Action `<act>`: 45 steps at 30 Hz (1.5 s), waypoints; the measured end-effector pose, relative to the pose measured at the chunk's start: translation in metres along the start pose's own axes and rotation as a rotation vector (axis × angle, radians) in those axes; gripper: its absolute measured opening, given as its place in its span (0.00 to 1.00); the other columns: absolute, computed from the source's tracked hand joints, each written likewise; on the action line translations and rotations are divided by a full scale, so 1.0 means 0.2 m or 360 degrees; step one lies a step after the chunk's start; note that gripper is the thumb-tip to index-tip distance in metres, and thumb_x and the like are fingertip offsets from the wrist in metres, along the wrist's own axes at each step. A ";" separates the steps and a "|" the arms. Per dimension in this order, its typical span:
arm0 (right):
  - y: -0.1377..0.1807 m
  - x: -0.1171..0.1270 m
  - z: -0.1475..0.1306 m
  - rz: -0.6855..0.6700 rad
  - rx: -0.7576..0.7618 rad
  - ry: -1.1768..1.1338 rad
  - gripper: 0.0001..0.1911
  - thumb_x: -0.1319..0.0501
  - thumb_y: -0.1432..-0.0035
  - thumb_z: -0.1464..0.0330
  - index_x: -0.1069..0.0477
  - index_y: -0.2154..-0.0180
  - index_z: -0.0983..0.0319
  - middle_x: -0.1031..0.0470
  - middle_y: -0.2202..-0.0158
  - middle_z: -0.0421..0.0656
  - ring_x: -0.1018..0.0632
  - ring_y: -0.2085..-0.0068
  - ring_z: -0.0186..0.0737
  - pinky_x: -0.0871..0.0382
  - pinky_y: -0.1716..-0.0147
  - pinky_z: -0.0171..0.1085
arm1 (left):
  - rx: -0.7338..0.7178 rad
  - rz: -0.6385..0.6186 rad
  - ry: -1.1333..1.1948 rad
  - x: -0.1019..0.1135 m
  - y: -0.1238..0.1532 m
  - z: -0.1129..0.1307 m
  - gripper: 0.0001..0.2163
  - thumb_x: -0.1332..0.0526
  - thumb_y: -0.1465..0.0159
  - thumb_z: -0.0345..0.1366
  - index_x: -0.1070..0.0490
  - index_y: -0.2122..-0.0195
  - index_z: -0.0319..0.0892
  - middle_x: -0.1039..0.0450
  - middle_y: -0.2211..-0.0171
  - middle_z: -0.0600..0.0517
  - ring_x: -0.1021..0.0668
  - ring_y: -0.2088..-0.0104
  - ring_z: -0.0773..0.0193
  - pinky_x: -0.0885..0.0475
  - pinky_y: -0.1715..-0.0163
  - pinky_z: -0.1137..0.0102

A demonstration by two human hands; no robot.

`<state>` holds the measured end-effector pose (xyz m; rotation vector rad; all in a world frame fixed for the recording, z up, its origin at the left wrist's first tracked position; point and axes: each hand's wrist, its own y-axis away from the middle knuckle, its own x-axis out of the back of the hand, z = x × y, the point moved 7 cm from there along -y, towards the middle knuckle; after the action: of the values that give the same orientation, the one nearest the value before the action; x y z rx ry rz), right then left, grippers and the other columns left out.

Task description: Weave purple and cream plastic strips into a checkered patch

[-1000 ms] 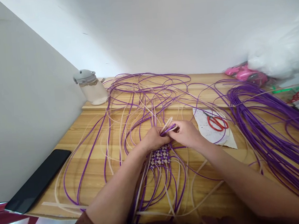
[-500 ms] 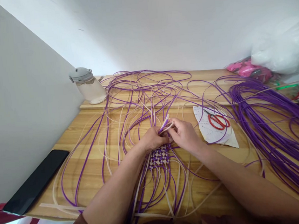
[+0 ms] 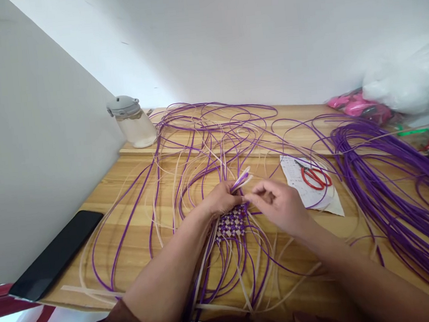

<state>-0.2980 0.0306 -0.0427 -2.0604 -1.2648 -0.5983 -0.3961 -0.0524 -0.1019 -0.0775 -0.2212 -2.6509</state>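
A small woven checkered piece (image 3: 230, 224) of purple and cream strips lies on the table in front of me, loose strands fanning out from its edges. My left hand (image 3: 222, 198) is closed at its far edge, pinching a few short purple and cream strip ends (image 3: 242, 179) that stick up past the fingers. My right hand (image 3: 279, 205) is just to the right, thumb and forefinger pinched together near my left thumb. Whatever lies between those right fingertips is too small to make out. The left hand covers the top of the weave.
Long purple and cream strands (image 3: 196, 127) loop across the table's back. At right lies a thick purple strand bundle (image 3: 376, 181). Red-handled scissors (image 3: 316, 177) rest on a written paper (image 3: 297, 193). A lidded bottle (image 3: 135, 125) and a black phone (image 3: 58, 254) are at left; plastic bags (image 3: 401, 90) sit back right.
My right hand has drawn back slightly right and down, off the cream strip end it was touching. The left hand still grips the strips. The view has shifted slightly.
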 end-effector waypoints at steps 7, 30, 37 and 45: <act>0.18 -0.10 -0.03 -0.0362 -0.0003 0.0380 0.06 0.41 0.43 0.68 0.32 0.72 0.61 0.28 0.75 0.38 0.29 0.74 0.34 0.41 0.73 0.33 | 0.0060 0.0005 -0.0006 0.00 0.01 0.00 0.11 0.33 0.52 0.39 0.31 0.76 0.36 0.35 0.81 0.57 0.35 0.80 0.72 0.41 0.78 0.75; 0.15 -0.09 0.00 0.0019 0.0300 0.0016 0.11 0.43 0.45 0.76 0.30 0.60 0.61 0.25 0.65 0.41 0.24 0.64 0.35 0.31 0.62 0.33 | 0.0023 -0.0011 0.0167 0.00 -0.01 -0.02 0.11 0.32 0.54 0.36 0.33 0.75 0.37 0.35 0.81 0.58 0.36 0.80 0.74 0.44 0.79 0.75; 0.14 -0.10 -0.01 -0.0040 0.0269 0.0022 0.10 0.43 0.43 0.74 0.27 0.60 0.58 0.22 0.65 0.39 0.23 0.66 0.34 0.31 0.64 0.31 | 0.0048 -0.0028 0.0283 -0.01 0.01 -0.01 0.09 0.32 0.55 0.32 0.32 0.76 0.37 0.34 0.82 0.58 0.35 0.81 0.74 0.43 0.79 0.76; 0.12 -0.14 0.10 -0.0121 -0.0270 -0.0172 0.03 0.42 0.46 0.70 0.35 0.68 0.60 0.33 0.82 0.32 0.34 0.81 0.29 0.41 0.80 0.28 | 0.0094 -0.0184 0.0340 -0.02 0.00 -0.05 0.11 0.31 0.53 0.34 0.23 0.68 0.34 0.24 0.72 0.50 0.26 0.73 0.67 0.33 0.68 0.72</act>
<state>-0.2878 0.0200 -0.0805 -2.2173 -1.4017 -0.6567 -0.3933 -0.0520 -0.1120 0.2439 -0.2387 -2.7385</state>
